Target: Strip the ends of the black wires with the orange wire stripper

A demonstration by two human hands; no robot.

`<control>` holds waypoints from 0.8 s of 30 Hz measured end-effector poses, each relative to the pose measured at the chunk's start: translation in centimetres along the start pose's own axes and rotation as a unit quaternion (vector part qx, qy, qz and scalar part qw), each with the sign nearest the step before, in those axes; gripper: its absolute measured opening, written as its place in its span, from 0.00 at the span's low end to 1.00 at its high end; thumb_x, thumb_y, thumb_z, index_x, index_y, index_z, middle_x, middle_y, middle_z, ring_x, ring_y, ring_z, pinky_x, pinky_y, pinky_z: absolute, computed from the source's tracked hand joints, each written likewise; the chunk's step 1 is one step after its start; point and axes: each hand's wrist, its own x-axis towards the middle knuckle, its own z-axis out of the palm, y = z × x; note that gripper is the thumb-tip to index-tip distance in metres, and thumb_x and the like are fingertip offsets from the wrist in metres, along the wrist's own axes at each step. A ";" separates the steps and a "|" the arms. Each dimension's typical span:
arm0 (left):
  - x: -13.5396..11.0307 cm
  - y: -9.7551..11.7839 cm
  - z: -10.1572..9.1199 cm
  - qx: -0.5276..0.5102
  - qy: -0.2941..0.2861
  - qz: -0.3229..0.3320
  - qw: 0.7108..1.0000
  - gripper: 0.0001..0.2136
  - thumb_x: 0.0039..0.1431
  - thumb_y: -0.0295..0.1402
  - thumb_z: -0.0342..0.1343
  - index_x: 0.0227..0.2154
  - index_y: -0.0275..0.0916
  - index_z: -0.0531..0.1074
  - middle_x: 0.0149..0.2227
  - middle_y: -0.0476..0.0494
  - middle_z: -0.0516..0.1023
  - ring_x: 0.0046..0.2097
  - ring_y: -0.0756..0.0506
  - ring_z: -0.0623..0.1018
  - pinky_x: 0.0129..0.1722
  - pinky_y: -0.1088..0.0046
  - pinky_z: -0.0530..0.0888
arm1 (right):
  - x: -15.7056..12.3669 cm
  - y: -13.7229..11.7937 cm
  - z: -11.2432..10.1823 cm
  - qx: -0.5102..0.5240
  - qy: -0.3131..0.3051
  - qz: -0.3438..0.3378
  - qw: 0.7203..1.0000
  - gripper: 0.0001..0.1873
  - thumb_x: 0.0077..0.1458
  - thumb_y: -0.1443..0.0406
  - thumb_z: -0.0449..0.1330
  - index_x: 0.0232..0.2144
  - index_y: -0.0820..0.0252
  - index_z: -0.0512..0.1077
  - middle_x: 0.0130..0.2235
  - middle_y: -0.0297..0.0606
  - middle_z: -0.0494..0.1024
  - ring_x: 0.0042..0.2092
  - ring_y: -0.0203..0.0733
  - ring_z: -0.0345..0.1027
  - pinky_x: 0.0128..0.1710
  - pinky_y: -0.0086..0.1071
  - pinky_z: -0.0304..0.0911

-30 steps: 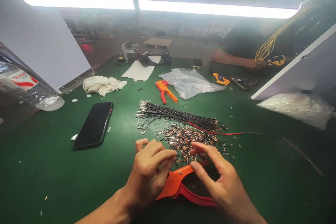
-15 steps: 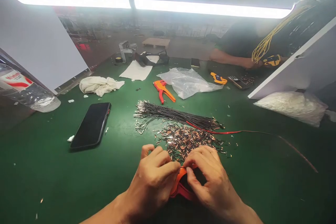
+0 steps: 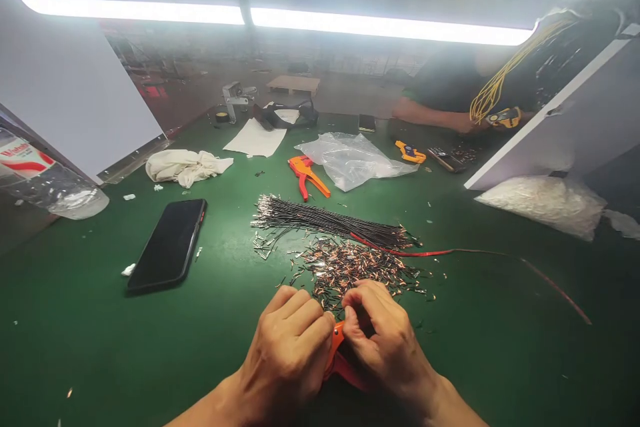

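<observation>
Head: left hand [image 3: 293,341] beside orange tool [image 3: 334,349]

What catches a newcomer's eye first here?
First, the bright tube light across the top. Then the heap of wire offcuts beyond the left hand and right hand, with the black wire bundle behind it. Farther back, an orange-and-red tool on the green tabletop.
</observation>
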 end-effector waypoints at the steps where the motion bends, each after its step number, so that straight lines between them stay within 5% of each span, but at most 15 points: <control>1: 0.0 0.0 0.0 -0.001 0.001 0.002 1.000 0.09 0.60 0.18 0.51 0.31 0.37 0.71 0.22 0.49 0.71 0.26 0.47 0.65 0.31 0.68 0.61 | 0.0 0.0 0.0 -0.002 0.003 -0.003 1.000 0.09 0.58 0.75 0.52 0.30 0.58 0.66 0.26 0.36 0.73 0.31 0.42 0.69 0.36 0.38 0.71; 6: 0.0 0.1 0.1 -0.005 0.006 0.012 1.000 0.10 0.60 0.17 0.49 0.31 0.37 0.70 0.22 0.48 0.71 0.26 0.47 0.65 0.30 0.68 0.62 | 0.1 0.0 0.1 -0.012 0.015 -0.012 1.000 0.09 0.58 0.75 0.52 0.31 0.57 0.66 0.26 0.32 0.73 0.29 0.39 0.73 0.48 0.45 0.73; 24: 0.0 0.0 0.4 0.018 -0.013 0.022 1.000 0.11 0.60 0.16 0.49 0.26 0.36 0.67 0.22 0.48 0.67 0.28 0.48 0.61 0.33 0.68 0.65 | 0.5 -0.4 0.3 -0.013 0.037 0.027 0.999 0.09 0.58 0.73 0.51 0.31 0.56 0.68 0.27 0.37 0.80 0.31 0.44 0.79 0.42 0.39 0.77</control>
